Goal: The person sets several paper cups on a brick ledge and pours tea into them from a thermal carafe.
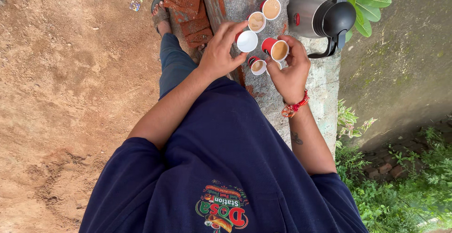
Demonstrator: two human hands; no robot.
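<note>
Pinching cups — left fingers (234, 29) an empty cup (247, 41), right fingers (293, 49) a tea-filled cup (278, 50).

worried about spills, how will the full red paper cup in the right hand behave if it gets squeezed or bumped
The red paper cup looks thin-walled, so a firm squeeze from the right hand would probably buckle it. It is filled with milky tea nearly to the rim, so even a small tilt likely slops. It seems light and narrow-based, so apt to tip on the rough concrete ledge.
</note>
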